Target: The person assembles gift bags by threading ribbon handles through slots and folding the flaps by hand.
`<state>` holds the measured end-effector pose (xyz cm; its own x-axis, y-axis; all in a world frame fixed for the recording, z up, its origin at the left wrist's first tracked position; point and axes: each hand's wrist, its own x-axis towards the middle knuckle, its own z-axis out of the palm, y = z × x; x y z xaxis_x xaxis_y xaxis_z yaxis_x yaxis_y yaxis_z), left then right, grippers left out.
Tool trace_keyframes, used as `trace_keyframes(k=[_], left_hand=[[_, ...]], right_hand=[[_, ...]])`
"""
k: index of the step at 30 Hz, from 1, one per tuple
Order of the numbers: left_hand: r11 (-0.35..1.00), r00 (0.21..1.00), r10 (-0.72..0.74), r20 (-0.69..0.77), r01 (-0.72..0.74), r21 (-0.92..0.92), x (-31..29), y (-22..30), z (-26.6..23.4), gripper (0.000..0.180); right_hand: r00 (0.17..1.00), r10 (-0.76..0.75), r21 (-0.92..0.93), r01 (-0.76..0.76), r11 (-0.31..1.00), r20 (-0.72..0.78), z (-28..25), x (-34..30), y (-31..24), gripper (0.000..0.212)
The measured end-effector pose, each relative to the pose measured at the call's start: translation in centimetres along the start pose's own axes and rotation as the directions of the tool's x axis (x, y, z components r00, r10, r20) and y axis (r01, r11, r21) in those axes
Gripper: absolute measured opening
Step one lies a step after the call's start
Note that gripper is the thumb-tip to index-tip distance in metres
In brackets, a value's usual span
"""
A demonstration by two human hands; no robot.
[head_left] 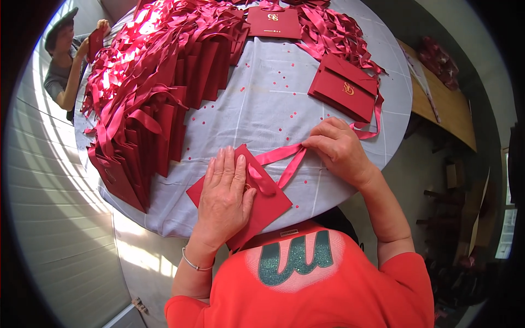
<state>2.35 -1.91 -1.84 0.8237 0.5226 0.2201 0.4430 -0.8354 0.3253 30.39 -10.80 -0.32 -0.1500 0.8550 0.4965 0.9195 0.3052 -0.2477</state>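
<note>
1. Honestly, if our right hand [342,152] tugs too hard, we could probably skew the red bag [270,203] by the table's [328,188] 6 o'clock edge.
2. We're pinching its pink ribbon [279,153], thumb against fingertips, toward 2 o'clock.
3. Our left hand [224,192] lies palm-down across the bag, fingers straight, gripping nothing.

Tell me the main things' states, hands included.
Left bare hand, flat.
Right bare hand, fingertips pinching.
Red rectangular paper bag, lying under the left hand.
Narrow pink satin ribbon, pinched by the right hand.
Red paper bags at left, standing packed, pink ribbons tangled.
Gold-marked red paper bag at right, lying down.
Pale grey tablecloth, speckled with red discs.
</note>
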Motion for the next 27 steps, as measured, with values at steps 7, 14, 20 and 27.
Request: trace_keyframes(k=[7,14,20,27], left_hand=[[1.000,1.000,0.012,0.005,-0.012,0.004,-0.1,-0.1,-0.2,0.064],[1.000,1.000,0.008,0.008,-0.008,-0.009,-0.1,-0.1,-0.3,0.064],[1.000,1.000,0.005,0.013,-0.005,-0.008,-0.1,-0.1,-0.3,0.064],[1.000,1.000,0.013,0.008,-0.013,-0.022,-0.1,-0.2,-0.3,0.064]], right_hand=[[0.996,-0.093,-0.046,0.094,0.995,0.010,-0.8,0.6,1.4,0.020],[0.999,-0.005,0.169,0.000,0.986,0.033,-0.5,0.2,1.1,0.022],[0.995,-0.008,-0.003,0.009,1.000,0.100,-0.3,0.8,1.0,0.019],[0.962,-0.244,-0.298,0.270,0.915,0.122,0.1,2.1,1.7,0.016]])
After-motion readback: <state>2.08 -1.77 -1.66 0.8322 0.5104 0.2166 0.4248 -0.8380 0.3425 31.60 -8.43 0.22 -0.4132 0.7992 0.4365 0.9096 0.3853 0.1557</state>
